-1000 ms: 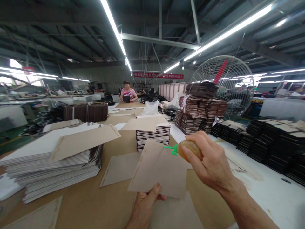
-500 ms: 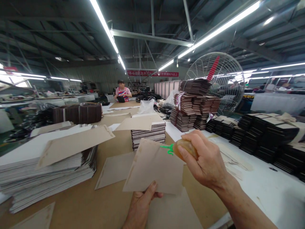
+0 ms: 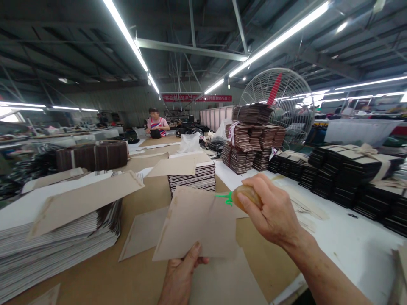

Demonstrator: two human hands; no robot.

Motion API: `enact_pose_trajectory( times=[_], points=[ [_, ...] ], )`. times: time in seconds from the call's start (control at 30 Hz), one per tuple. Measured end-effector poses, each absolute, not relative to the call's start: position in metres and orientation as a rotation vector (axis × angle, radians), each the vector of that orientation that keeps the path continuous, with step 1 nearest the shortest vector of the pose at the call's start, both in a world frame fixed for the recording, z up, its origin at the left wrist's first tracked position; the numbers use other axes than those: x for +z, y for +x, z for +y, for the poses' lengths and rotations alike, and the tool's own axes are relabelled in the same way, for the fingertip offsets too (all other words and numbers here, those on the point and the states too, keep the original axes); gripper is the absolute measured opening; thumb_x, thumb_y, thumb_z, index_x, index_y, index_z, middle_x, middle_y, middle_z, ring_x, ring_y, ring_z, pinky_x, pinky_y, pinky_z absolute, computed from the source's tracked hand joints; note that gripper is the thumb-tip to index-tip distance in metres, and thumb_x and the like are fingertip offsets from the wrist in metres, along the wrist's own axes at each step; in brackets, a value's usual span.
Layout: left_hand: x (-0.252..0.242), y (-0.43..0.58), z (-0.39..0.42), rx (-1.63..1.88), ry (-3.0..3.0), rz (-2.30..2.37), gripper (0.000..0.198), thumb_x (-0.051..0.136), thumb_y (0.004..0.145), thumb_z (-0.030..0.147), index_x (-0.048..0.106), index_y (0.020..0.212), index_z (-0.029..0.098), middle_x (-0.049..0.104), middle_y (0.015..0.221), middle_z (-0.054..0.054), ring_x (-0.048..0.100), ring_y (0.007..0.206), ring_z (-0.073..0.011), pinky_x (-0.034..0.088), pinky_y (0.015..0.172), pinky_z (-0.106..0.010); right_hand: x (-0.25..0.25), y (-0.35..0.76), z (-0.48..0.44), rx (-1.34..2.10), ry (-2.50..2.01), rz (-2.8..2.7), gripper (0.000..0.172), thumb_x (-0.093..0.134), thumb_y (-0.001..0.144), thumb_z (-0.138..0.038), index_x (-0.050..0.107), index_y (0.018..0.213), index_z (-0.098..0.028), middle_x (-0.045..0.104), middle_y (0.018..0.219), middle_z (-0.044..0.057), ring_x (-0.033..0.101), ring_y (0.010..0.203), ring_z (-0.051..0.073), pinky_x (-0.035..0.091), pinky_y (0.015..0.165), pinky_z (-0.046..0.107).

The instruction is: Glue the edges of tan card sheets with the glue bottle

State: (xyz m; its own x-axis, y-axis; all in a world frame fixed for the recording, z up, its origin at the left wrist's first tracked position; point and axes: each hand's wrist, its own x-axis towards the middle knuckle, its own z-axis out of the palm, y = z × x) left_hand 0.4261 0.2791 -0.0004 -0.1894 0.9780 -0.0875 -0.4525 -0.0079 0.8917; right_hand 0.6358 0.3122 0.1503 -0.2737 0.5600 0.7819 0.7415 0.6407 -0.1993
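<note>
My left hand (image 3: 182, 271) pinches the near edge of a beige cardboard sheet (image 3: 193, 224), thumb on top and fingers beneath. The sheet is tilted above the table, with a darker stained strip along its left edge. My right hand (image 3: 273, 207) is wrapped round an amber squeeze glue bottle (image 3: 246, 198) with a green nozzle (image 3: 226, 197). The nozzle tip points left over the sheet's upper right part; whether it touches cannot be told. Beneath lie more cardboard sheets, one to the left (image 3: 143, 233) and one by my left wrist (image 3: 225, 279).
A tall stack of white-faced boards (image 3: 63, 241) stands at left, a loose cardboard sheet (image 3: 89, 199) on top. Ahead is a smaller stack (image 3: 193, 178). Brown bundles (image 3: 244, 142) and black bundles (image 3: 346, 173) line the right, with a large fan (image 3: 286, 103) behind. A co-worker (image 3: 157, 123) is across the table.
The view has turned slightly to the right, so the surroundings appear farther left. Both hands keep their holds, and the nozzle stays over the sheet's upper right part.
</note>
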Motion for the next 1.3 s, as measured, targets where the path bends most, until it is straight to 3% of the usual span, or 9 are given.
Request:
enact_pose_trajectory(
  times=[0.43,0.73,0.93,1.1,1.3],
  points=[
    [0.001,0.424,0.28,1.562,0.643,1.003,0.034,0.089,0.055,0.034,0.076,0.081,0.016,0.07,0.092,-0.007,0.062,0.079,-0.0248,0.06,0.058,-0.036,0.14,0.654,0.309,-0.26,-1.093,-1.912,0.02,0.047,0.093,-0.033,0.055,0.099,-0.015,0.052,0.087,0.006,0.051,0.072,0.019,0.041,0.066,0.034],
    [0.0,0.422,0.278,1.551,0.641,1.002,0.029,0.088,0.057,0.033,0.076,0.078,0.017,0.071,0.091,-0.006,0.063,0.085,-0.0272,0.06,0.058,-0.036,0.143,0.648,0.307,-0.225,-1.042,-1.894,0.018,0.047,0.092,-0.03,0.056,0.098,-0.015,0.052,0.086,0.006,0.051,0.073,0.018,0.041,0.066,0.034],
    [0.004,0.424,0.277,1.547,0.646,1.018,0.036,0.09,0.052,0.033,0.077,0.081,0.016,0.071,0.092,-0.007,0.063,0.083,-0.0274,0.06,0.057,-0.036,0.144,0.645,0.307,-0.198,-0.97,-1.907,0.019,0.048,0.092,-0.03,0.055,0.102,-0.016,0.053,0.09,0.007,0.052,0.078,0.02,0.043,0.069,0.034],
    [0.002,0.419,0.279,1.577,0.611,0.989,0.03,0.09,0.055,0.031,0.076,0.078,0.017,0.071,0.087,-0.005,0.064,0.079,-0.0252,0.06,0.055,-0.035,0.136,0.661,0.311,-0.233,-1.087,-1.896,0.018,0.047,0.092,-0.032,0.055,0.1,-0.017,0.054,0.089,0.006,0.052,0.074,0.019,0.042,0.068,0.034],
    [-0.005,0.418,0.28,1.574,0.626,0.948,0.033,0.088,0.061,0.028,0.075,0.089,0.019,0.072,0.091,-0.004,0.064,0.08,-0.0246,0.061,0.055,-0.035,0.133,0.667,0.308,-0.236,-1.082,-1.896,0.018,0.048,0.093,-0.032,0.055,0.099,-0.016,0.053,0.088,0.006,0.053,0.074,0.019,0.042,0.067,0.034]
  ],
)
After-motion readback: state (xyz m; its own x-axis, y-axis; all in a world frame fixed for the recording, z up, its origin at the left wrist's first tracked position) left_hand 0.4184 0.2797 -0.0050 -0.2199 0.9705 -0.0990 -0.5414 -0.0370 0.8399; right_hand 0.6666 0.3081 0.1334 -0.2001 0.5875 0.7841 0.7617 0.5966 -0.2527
